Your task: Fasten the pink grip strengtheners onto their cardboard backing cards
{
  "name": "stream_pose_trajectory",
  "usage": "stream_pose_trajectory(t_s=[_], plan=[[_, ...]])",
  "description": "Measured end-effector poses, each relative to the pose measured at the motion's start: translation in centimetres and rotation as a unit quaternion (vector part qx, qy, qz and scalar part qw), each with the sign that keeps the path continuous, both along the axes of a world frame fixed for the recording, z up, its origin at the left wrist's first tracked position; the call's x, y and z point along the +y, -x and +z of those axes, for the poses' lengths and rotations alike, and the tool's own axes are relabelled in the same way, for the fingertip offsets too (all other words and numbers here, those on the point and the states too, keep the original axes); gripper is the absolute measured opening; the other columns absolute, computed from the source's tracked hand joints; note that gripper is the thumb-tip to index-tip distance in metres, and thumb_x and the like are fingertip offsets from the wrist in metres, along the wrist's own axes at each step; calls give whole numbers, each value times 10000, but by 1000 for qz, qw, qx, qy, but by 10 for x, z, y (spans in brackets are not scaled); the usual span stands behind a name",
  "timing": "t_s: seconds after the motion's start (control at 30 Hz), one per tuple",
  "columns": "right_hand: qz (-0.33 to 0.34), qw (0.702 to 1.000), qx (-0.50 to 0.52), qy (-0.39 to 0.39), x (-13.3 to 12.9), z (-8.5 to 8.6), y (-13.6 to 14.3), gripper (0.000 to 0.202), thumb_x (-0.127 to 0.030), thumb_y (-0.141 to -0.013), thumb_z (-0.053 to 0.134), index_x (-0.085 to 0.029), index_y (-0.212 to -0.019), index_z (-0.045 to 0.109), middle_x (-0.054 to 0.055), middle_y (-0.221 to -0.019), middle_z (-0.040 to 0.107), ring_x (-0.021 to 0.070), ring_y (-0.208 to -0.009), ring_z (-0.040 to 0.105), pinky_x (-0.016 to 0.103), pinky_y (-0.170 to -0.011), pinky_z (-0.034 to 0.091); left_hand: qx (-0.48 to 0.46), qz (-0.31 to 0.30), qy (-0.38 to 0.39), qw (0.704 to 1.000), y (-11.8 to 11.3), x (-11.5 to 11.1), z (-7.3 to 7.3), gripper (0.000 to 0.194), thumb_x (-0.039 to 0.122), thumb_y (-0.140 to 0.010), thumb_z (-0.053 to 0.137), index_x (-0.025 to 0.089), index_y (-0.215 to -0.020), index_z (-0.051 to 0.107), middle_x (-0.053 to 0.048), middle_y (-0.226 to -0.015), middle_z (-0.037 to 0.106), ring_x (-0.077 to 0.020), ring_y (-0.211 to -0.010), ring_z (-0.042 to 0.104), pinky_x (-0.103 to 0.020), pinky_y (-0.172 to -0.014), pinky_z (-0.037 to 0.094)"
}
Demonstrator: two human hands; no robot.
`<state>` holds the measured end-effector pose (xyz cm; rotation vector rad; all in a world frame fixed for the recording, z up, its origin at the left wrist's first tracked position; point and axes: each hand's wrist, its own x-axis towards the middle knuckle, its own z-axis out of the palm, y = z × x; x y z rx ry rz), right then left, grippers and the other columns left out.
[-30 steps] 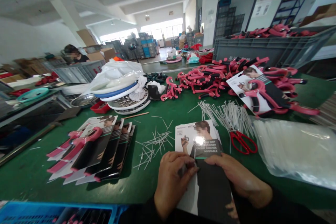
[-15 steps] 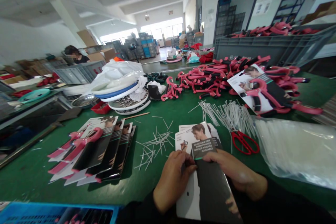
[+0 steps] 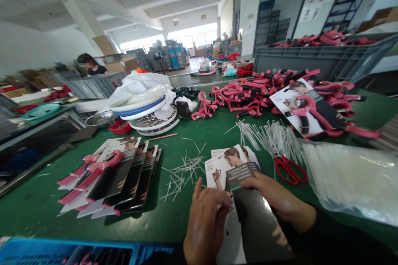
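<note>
My right hand (image 3: pixel 276 194) grips the right edge of a printed grip-strengthener backing card (image 3: pixel 258 219), its thumb lying on the dark front. Over the card's pale left part is my left hand (image 3: pixel 207 219), one finger lifted and the others bent together near a small hole; anything between those fingertips is hidden. More cards (image 3: pixel 251 158) show behind the held one. Left of my hands, white cable ties (image 3: pixel 182 174) lie scattered. A larger bundle of cable ties (image 3: pixel 273 136) is beyond the cards, beside red-handled scissors (image 3: pixel 290 169).
Carded pink hand grips (image 3: pixel 105 178) are stacked at left, above a blue crate (image 3: pixel 71 246). Loose pink grips (image 3: pixel 242 91) and a grey bin (image 3: pixel 317 60) stand farther back. A clear plastic bag (image 3: pixel 351 178) lies at right. A person (image 3: pixel 91 66) is at back left.
My left hand has turned and lifted a finger away from the card, uncovering more of its printed picture. The card has shifted slightly left at its top. My right hand keeps its hold.
</note>
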<state>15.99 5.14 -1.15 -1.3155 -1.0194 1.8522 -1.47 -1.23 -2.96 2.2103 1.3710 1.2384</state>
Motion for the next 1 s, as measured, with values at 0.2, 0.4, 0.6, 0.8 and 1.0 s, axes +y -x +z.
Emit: stream_pose_trajectory(t_s=[0.2, 0.4, 0.6, 0.8, 1.0], plan=[[2, 999, 13, -33, -4, 4, 5, 120, -255, -593, 595, -176, -680, 618, 1, -698, 666, 207, -736, 606, 306, -709, 456, -74, -7, 64, 995, -1, -2, -2, 344, 242, -814, 552, 208, -1137, 441, -31, -877, 614, -185, -820, 583, -382, -839, 449], [-7, 999, 41, 11, -9, 8, 9, 149, -244, -587, 611, -179, -720, 615, -19, -641, 651, 188, -654, 611, 296, -658, 460, -3, 73, 64, 995, -8, 10, -3, 117, 220, -788, 596, 214, -904, 610, -16, -757, 651, -197, -742, 595, -379, -779, 440], [-8, 999, 40, -11, -9, 9, 7, 222, -268, -627, 617, -177, -827, 647, -7, -696, 681, 209, -718, 631, 319, -716, 475, -155, 97, 69, 981, -9, 10, -5, 104, 241, -853, 522, 199, -778, 579, -9, -733, 602, -163, -710, 573, -283, -669, 447], [79, 971, -59, -220, -5, 4, 3, 305, -286, -787, 507, -157, -1038, 624, 47, -996, 684, 210, -950, 610, 339, -871, 444, -249, 54, 47, 966, -14, 14, -6, 57, 212, -848, 536, 199, -799, 561, 4, -739, 565, -134, -687, 566, -252, -651, 464], [76, 850, -399, -334, 24, 1, -34, 377, -350, -796, 543, -127, -1099, 579, 66, -851, 674, 223, -792, 625, 328, -735, 468, -76, 5, -3, 997, -6, 27, -8, 24, 190, -803, 616, 202, -821, 608, -4, -735, 642, -135, -684, 603, -238, -631, 471]])
